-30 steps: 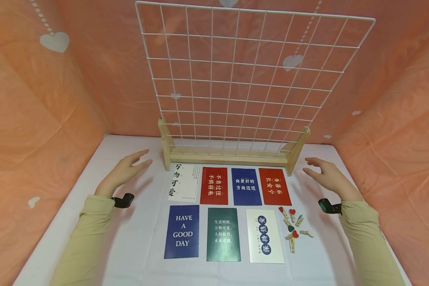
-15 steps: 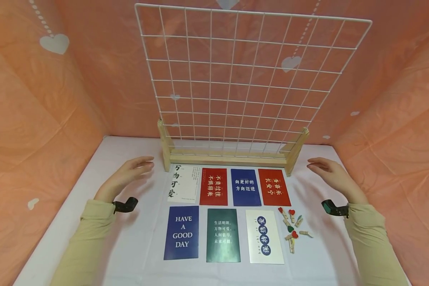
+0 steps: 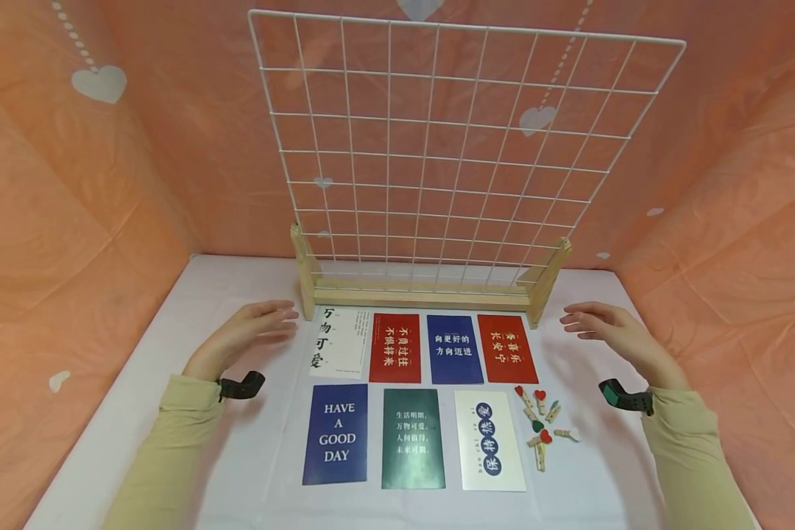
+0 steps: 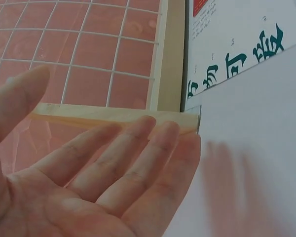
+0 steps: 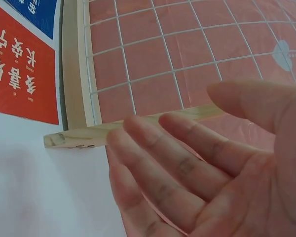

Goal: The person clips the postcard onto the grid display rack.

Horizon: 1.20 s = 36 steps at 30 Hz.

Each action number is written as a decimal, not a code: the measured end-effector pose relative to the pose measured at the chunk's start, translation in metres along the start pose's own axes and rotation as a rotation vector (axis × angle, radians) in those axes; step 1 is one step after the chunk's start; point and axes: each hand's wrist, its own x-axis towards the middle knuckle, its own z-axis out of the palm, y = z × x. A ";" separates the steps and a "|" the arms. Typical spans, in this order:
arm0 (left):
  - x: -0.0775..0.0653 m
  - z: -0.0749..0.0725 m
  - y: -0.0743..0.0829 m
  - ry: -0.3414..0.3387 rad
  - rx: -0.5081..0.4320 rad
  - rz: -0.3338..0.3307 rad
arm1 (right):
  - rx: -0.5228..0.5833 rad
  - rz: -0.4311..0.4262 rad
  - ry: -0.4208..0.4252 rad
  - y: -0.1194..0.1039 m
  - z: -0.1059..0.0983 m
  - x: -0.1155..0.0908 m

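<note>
My left hand [image 3: 241, 335] hovers left of the wooden stand, fingers loosely extended, holding nothing. On the opposite side my right hand [image 3: 612, 335] is held the same way, its palm and relaxed fingers showing in the right wrist view. Between them a white wire grid [image 3: 424, 154] leans upright in a wooden stand [image 3: 424, 298]. In front of it lie two rows of cards, among them a white card [image 3: 341, 342], a red card [image 3: 508, 349], a blue card [image 3: 335, 434] and a green card [image 3: 413, 439]. Several small wooden clothespins [image 3: 539, 456], some with hearts, lie at the right.
A white cloth [image 3: 238, 456] covers the tabletop. Orange fabric walls [image 3: 59, 221] with white hearts close in the back and both sides. The grid rises high above the cards. Each wrist wears a black camera band [image 3: 241, 385].
Both hands have lowered slightly toward the viewer, and the left has shifted a little right. Their fingers have drawn closer together. Cards, clothespins and grid stay where they were.
</note>
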 end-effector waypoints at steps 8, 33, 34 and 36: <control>0.005 0.009 -0.007 -0.017 -0.048 -0.030 | 0.064 0.014 -0.090 0.008 0.008 -0.011; 0.022 0.030 -0.019 0.099 -0.079 -0.108 | 0.171 0.202 -0.222 0.042 0.039 -0.029; 0.022 0.031 -0.019 0.106 -0.073 -0.110 | 0.171 0.202 -0.223 0.043 0.040 -0.029; 0.022 0.033 -0.019 0.110 -0.063 -0.112 | 0.177 0.201 -0.225 0.044 0.042 -0.029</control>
